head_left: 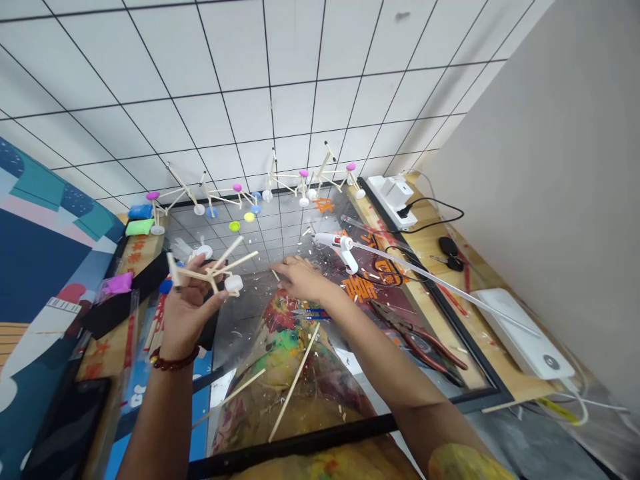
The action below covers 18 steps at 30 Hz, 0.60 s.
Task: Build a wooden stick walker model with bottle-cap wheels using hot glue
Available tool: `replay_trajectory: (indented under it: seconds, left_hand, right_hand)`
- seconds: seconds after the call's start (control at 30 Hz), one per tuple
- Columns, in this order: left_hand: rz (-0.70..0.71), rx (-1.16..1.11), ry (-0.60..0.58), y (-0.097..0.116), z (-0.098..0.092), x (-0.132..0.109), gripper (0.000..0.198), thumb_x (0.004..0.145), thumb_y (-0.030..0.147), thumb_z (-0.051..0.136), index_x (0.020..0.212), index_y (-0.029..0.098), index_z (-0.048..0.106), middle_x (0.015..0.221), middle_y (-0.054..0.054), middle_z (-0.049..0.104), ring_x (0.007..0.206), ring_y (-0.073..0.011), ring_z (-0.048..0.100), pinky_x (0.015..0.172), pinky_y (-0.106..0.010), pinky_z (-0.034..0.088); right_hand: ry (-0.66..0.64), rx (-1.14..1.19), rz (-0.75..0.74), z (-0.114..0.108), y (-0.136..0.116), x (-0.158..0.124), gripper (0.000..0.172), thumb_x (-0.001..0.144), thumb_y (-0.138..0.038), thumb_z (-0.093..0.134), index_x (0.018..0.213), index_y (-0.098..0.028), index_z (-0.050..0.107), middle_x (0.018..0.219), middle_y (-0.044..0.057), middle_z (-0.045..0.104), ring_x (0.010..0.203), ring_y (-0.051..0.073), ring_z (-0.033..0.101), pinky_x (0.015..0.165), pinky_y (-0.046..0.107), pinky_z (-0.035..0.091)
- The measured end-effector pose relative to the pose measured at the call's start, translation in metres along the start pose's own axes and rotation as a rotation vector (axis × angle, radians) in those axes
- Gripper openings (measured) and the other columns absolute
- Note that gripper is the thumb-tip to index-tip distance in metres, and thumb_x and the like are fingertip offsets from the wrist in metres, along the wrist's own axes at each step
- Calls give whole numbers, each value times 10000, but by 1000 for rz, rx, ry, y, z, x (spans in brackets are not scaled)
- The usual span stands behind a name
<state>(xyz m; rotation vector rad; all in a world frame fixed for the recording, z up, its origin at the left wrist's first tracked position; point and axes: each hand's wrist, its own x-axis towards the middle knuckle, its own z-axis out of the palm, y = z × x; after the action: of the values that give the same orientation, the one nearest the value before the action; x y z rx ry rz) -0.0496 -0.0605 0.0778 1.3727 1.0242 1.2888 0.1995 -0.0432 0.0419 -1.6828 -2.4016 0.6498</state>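
Raised at the left, my left hand [187, 310] is closed round a small wooden-stick frame [213, 272]. Thin pale sticks cross in it, and a white roundish piece [233, 285] sits at its right end. My right hand [303, 279] is low over the glass tabletop [240, 340], its fingers pinched on a short wooden stick [275, 274]. Just below it lie blue-handled thread snips [311, 313]. To its right rests a white glue gun [340, 247] with a long glue stick in its back. Long loose sticks [294, 382] lie nearer me.
Several similar stick models [303, 183] with pink tops stand along the tiled wall. Pliers [417, 337], a power strip [393, 200], keys [449, 253] and a white power bank [523, 333] are at the right. Clay packets [140, 227] and a phone [67, 427] lie left.
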Motion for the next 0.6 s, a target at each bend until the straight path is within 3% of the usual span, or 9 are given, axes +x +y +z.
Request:
replay_trajectory:
  seconds: [0.1,0.17,0.3,0.4,0.6]
  left_hand:
    - [51,-310,119,9,-6,2,606,691,423,825,1246,245,660,1225,-98,715,1082,-282,695,942,-418,585]
    - [68,-364,164,10,-9,3,533,709,476,795,1179,245,701,1224,-84,721,1090,-282,690,934,-414,593]
    - [-20,7,73,1,-8,3,580,629,321,883,1170,236,694,1205,-89,725,1099,-296,686,993,-468,557]
    - [-21,347,-21,-9,-5,1,598,667,336,863,1218,213,666,1264,-107,692,1196,-314,636,1080,-523,484]
    - [-22,464,-78,-14,-4,1,616,727,390,819,1289,239,619,1293,-100,678,1227,-315,621,1103,-542,460]
  right_hand:
    - [-33,-5,15,-3,2,6,457,890,-263,658,1342,-241,601,1168,110,649,1109,277,568,889,353,380]
    - [-22,6,21,-2,3,7,415,887,-273,663,1300,-238,630,1156,99,665,1106,271,577,884,347,367]
    - [20,32,12,0,2,4,348,894,-274,641,1240,-249,665,1125,82,670,1085,256,581,900,357,339]
    - [41,19,0,0,0,0,428,851,-321,682,1268,-231,649,1139,100,648,1089,275,559,904,376,329]
    - [82,42,18,2,-6,-5,464,824,-461,718,1224,-230,676,1092,90,639,1089,271,530,910,392,304]
